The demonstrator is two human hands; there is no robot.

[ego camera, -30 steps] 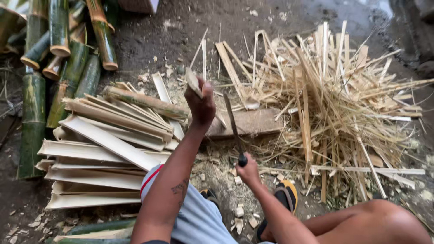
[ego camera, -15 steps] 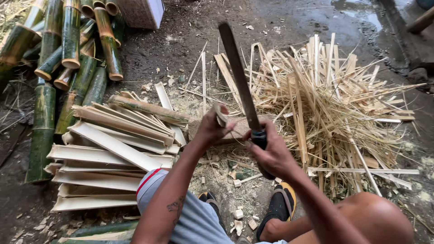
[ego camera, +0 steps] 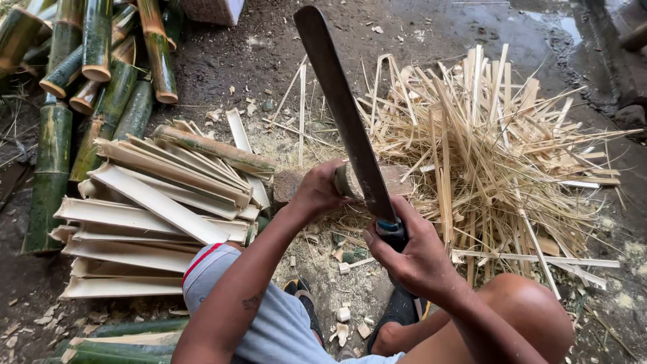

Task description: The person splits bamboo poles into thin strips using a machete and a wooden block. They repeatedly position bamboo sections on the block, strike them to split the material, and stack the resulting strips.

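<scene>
So the right hand (ego camera: 414,253) was wrapped tight around the dark handle of one long machete (ego camera: 344,114), with the blade raised and pointing up and away toward the top of the view. The left hand (ego camera: 318,192) was closed around one short bamboo piece (ego camera: 345,180), holding it on end on a wooden block (ego camera: 290,183) right in the middle of the work spot, with the blade crossing just in front of that piece. Couldn't tell whether the edge was actually touching it.

Counting stuff: one machete, one chopping block, one piece in hand. Off to the left sat a stack of split bamboo slats (ego camera: 148,216), pale side up. I made out roughly a dozen, but the ones underneath were hidden, so that's not an exact count. Behind those, in the top left, lay the green round bamboo sections (ego camera: 101,61), about ten visible, some cut off by the edge. To the right was one big messy heap of thin bamboo splints (ego camera: 485,148), way too many and too tangled to count.

One bare knee (ego camera: 529,307) showed at the bottom right. Small offcut chips (ego camera: 344,317) were scattered on the dirt ground (ego camera: 249,40) between the person's legs, maybe ten or so.
</scene>
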